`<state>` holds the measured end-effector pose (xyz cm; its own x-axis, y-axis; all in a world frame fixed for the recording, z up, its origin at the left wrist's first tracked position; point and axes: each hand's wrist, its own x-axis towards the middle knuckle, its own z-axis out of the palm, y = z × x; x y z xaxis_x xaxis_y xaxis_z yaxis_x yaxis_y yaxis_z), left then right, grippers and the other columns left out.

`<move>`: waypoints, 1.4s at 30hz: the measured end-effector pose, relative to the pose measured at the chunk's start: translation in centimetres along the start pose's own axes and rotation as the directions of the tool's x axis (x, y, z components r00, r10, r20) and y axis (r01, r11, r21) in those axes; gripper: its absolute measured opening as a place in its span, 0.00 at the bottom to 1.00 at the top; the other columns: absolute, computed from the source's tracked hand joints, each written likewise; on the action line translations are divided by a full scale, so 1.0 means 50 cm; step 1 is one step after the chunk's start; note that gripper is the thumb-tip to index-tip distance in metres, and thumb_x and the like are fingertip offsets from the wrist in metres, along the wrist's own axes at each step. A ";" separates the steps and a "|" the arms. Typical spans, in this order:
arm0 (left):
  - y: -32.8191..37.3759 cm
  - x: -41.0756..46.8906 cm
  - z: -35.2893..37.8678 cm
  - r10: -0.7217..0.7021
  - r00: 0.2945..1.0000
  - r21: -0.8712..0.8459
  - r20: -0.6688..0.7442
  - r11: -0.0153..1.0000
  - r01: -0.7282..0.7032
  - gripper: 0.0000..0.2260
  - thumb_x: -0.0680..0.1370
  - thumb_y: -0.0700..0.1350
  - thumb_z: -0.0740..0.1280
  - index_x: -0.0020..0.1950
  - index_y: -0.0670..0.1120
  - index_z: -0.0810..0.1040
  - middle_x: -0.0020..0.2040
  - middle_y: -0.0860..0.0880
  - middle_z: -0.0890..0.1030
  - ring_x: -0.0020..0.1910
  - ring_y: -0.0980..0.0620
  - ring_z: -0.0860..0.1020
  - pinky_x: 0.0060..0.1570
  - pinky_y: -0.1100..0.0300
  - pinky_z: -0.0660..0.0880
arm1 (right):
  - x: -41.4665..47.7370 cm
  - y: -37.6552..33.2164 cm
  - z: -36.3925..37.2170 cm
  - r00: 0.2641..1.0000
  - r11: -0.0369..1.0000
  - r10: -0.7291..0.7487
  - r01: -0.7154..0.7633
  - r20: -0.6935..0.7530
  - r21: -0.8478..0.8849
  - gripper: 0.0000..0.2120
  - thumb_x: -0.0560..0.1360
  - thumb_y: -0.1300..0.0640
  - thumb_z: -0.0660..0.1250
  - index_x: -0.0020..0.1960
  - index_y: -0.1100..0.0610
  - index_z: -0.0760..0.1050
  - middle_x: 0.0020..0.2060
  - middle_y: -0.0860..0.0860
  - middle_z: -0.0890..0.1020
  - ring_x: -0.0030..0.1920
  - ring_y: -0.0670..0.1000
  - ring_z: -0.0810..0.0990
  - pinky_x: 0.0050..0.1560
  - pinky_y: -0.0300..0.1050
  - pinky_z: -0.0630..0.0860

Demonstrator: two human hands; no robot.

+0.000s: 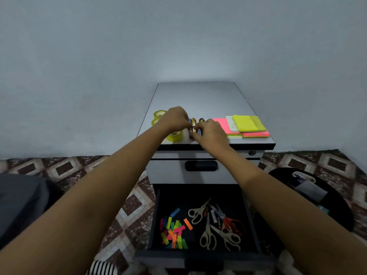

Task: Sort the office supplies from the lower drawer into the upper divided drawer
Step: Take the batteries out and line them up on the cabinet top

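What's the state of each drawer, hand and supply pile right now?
lower drawer: pulled open, holding scissors and coloured tabs
drawer with handle: shut
left hand: pinching small items on cabinet top
right hand: pinching the same items
tape rolls: lying flat, left side
sticky notes: stacked, right side

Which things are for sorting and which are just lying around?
Job: yellow tape rolls, neon pink and yellow sticky-note pads, beige-handled scissors, coloured paper strips, small gold-and-blue items being held.
Lying about: black fabric bag on floor, striped cloth.
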<state>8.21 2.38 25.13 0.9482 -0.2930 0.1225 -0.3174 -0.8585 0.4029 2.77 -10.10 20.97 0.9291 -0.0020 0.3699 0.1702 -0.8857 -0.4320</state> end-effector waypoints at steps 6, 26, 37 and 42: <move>0.008 -0.146 0.031 0.057 0.998 -0.331 -0.004 0.942 -0.055 0.08 0.75 0.45 0.69 0.44 0.40 0.82 0.39 0.47 0.80 0.36 0.57 0.74 0.36 0.63 0.68 | -0.100 0.024 -0.001 0.995 0.988 -0.066 0.075 -0.072 0.134 0.11 0.74 0.56 0.68 0.54 0.60 0.80 0.48 0.58 0.79 0.52 0.57 0.75 0.49 0.46 0.70; -0.175 -0.335 0.462 -0.124 0.794 -0.140 0.595 0.957 0.254 0.12 0.78 0.44 0.64 0.56 0.37 0.79 0.54 0.41 0.81 0.54 0.46 0.78 0.50 0.59 0.71 | -0.390 0.253 0.261 0.708 0.912 0.388 -0.388 0.590 -0.133 0.17 0.75 0.63 0.62 0.27 0.54 0.70 0.32 0.55 0.76 0.35 0.55 0.77 0.35 0.42 0.69; -0.115 -0.236 0.598 -0.156 0.869 -0.119 0.471 0.964 0.238 0.15 0.81 0.45 0.57 0.52 0.37 0.79 0.49 0.36 0.77 0.47 0.36 0.78 0.47 0.48 0.76 | -0.361 0.295 0.359 0.732 0.867 0.477 -0.483 0.487 -0.123 0.19 0.81 0.53 0.57 0.45 0.65 0.78 0.42 0.63 0.81 0.40 0.60 0.79 0.35 0.41 0.64; -0.107 -0.208 0.639 -0.216 0.852 -0.017 0.477 0.967 0.254 0.15 0.81 0.46 0.55 0.58 0.39 0.76 0.56 0.38 0.74 0.53 0.37 0.75 0.52 0.47 0.74 | -0.354 0.305 0.403 0.690 0.838 0.544 -0.482 0.478 -0.256 0.18 0.82 0.51 0.55 0.53 0.62 0.79 0.49 0.61 0.80 0.45 0.58 0.80 0.36 0.42 0.69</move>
<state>-0.36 -3.45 -7.27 0.8700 -0.2654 -0.4156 -0.0654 -0.8974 0.4363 -4.47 -14.19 -8.75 0.8905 -0.2611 -0.3726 -0.3899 -0.8599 -0.3294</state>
